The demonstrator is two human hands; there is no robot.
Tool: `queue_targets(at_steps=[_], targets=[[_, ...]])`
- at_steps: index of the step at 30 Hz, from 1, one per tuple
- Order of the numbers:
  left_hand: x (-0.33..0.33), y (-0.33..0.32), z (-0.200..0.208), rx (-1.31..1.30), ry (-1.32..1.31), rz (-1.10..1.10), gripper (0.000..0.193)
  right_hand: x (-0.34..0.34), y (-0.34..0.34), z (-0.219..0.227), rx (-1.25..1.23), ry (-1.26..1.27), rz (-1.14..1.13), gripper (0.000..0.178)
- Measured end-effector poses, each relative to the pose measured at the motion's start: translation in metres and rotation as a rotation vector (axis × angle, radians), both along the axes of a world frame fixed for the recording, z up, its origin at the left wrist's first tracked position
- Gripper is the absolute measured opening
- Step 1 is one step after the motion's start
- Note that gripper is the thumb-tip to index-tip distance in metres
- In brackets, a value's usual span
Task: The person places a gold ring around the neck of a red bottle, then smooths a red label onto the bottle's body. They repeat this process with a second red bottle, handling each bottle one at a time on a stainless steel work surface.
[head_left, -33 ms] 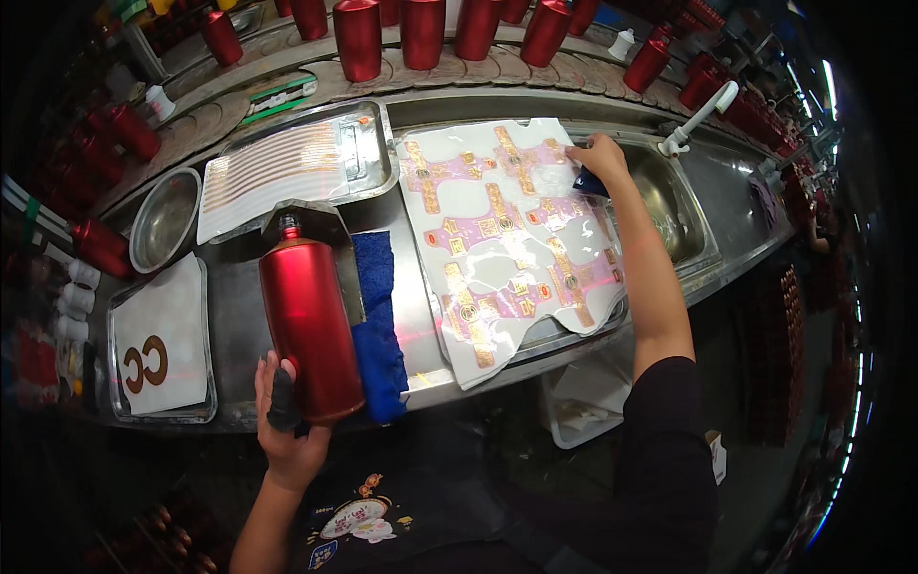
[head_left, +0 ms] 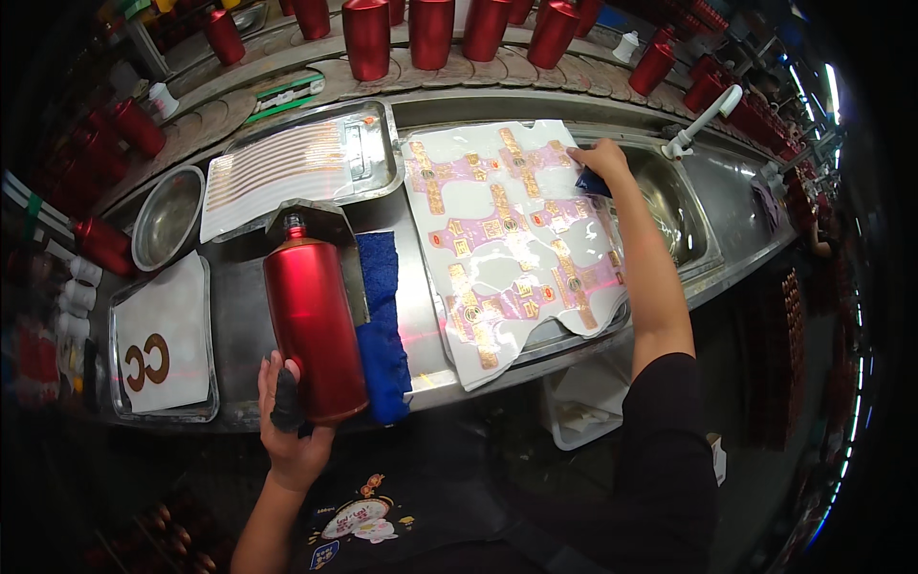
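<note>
My left hand [head_left: 295, 440], a black cover on one finger, holds a glossy red bottle [head_left: 316, 330] near its base. The bottle leans back with its open neck toward a metal holder [head_left: 330, 225]. At the far right edge of a stack of printed transfer sheets [head_left: 469, 196], my right hand [head_left: 604, 161] is closed around a dark blue flat piece [head_left: 592, 182], which it partly hides. Pink and gold cross-shaped prints cover the wet, shiny top sheet. Between bottle and sheets lies a blue cloth [head_left: 382, 335].
Left of the bottle are a metal bowl [head_left: 167, 218] and a tray [head_left: 212, 407] with two brown curved pieces [head_left: 146, 363]. A striped sheet [head_left: 277, 172] lies in another tray [head_left: 390, 143]. Right stands a sink [head_left: 703, 239] with a white faucet [head_left: 703, 120]. Red bottles [head_left: 367, 38] line the conveyor [head_left: 411, 81] behind.
The whole view has shifted slightly. My left hand keeps its hold on the bottle, and my right hand stays at the sheets' far right edge.
</note>
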State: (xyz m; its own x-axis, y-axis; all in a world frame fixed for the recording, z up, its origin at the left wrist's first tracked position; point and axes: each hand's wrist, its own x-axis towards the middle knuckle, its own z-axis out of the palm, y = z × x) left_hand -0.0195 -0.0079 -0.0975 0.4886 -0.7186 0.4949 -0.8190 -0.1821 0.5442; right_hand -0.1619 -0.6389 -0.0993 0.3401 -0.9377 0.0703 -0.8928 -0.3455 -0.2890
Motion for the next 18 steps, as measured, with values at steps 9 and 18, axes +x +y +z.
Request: queue_targets(at_steps=[9, 18], targets=[[0.005, -0.001, 0.015, 0.003, 0.032, -0.049, 0.093, -0.008, -0.064, -0.037, 0.0, -0.368, 0.032, 0.018], [0.005, -0.005, 0.007, -0.179, 0.257, -0.086, 0.084, 0.049, 0.114, 0.06, -0.42, -0.397, 0.556, 0.014]])
